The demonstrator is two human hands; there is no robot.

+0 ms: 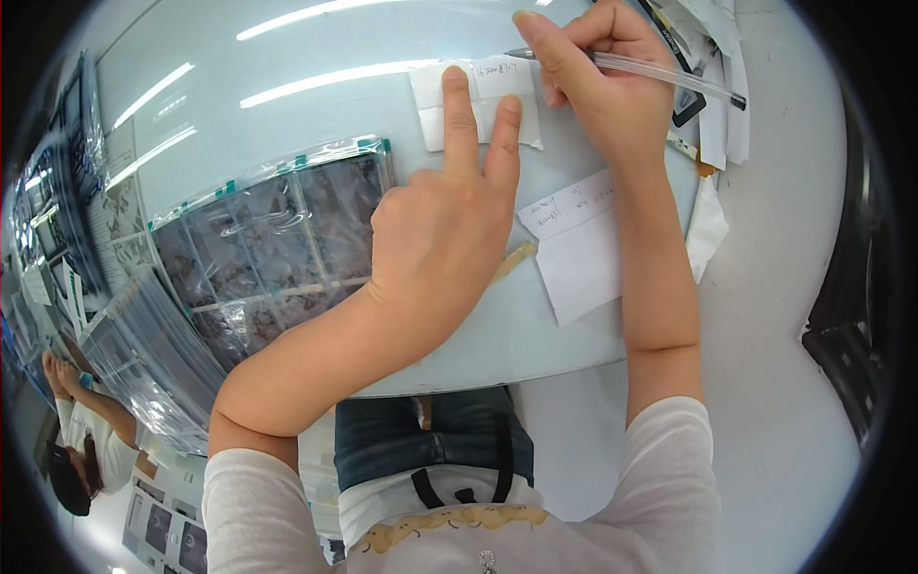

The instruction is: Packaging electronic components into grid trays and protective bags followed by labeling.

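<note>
- The right grip (pixel 617 96) was narrow, closed around one pen (pixel 660 69) whose barrel passed behind the thumb.
- The left grip (pixel 445 225) held nothing between its fingers; two stood out straight in a narrow V, their tips lying on a small white slip (pixel 430 122), while the others were folded under.
- The slip lay beneath those two fingertips and just left of the right grip, with the pen's point at its upper edge; whether the two touched could not be told.
- One pen was in view: slim and straight, with a clear plastic barrel and a dark end.
- Two papers bore handwriting. The slip was thin and creased, with a line down its middle that could have been a fold or a join; the larger sheet (pixel 574 282), matte and folded across, lay below the right grip, partly hidden by the forearm.
- One piece of yellowish tape (pixel 513 263) was stuck just right of the left grip.
- One package (pixel 277 230) lay left of the left grip, its dark panels under glossy, wrinkled clear film edged with green bits.
- The surface (pixel 507 340) beneath both was smooth, pale and shiny.
</note>
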